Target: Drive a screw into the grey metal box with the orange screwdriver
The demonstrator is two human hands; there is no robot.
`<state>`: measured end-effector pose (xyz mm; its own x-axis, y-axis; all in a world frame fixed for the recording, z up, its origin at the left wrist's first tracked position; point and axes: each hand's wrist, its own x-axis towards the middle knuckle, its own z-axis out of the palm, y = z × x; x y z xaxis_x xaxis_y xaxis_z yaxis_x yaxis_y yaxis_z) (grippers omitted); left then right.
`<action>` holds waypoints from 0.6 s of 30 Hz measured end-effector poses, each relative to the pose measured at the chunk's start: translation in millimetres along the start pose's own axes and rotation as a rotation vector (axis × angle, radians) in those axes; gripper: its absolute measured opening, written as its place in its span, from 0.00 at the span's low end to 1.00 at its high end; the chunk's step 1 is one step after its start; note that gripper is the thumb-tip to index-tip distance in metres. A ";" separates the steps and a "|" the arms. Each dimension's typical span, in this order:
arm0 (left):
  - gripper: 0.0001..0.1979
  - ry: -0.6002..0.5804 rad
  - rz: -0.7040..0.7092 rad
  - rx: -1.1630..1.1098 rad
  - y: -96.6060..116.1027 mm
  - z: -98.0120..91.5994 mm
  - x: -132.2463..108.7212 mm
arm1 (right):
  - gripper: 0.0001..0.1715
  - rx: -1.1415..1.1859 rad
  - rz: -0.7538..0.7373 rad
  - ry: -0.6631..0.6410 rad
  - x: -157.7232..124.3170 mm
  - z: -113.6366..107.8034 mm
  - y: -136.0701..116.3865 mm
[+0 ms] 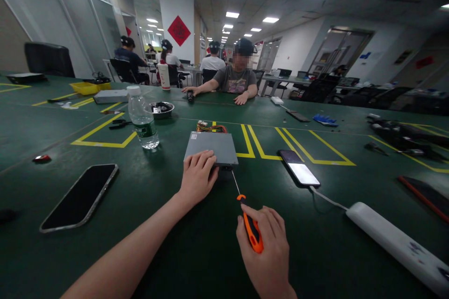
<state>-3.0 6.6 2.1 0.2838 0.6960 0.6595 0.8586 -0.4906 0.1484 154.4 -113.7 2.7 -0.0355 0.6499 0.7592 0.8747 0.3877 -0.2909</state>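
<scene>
Grey mtl box | L hand half-open on top | R hand clasped rnd screwdriver

Metal box: grey, white label. Wire bundle: red, orange and yellow. Screwdriver: orange and black handle, silver shaft. Desk: dark green, marked with yellow taped outlines. Bottle: clear, green label. Power strip: white. Tray: bright yellow. Wall hanging: red diamond.

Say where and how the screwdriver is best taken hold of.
Probably by its orange-and-black handle, from the near right, as the right hand does: this thick end slants toward the wearer, while the thin shaft points to the power supply unit.
</scene>
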 end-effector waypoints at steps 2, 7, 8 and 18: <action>0.11 0.007 0.000 -0.004 -0.1 0.2 0.0 | 0.09 -0.004 0.025 0.012 -1.4 -0.5 3.2; 0.11 -0.003 0.003 0.000 -0.3 0.1 0.4 | 0.09 0.002 0.052 0.008 -3.1 1.5 7.4; 0.11 -0.006 0.003 0.004 -0.4 0.1 0.4 | 0.09 0.004 0.052 0.003 -3.1 1.7 7.7; 0.11 0.002 0.005 -0.001 -0.4 -0.3 0.2 | 0.09 0.029 0.095 0.008 1.0 1.8 5.2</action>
<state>-3.4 6.8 2.4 0.2876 0.6923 0.6619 0.8564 -0.4952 0.1459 158.0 -109.9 0.9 0.0505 0.6794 0.7321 0.8595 0.3438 -0.3783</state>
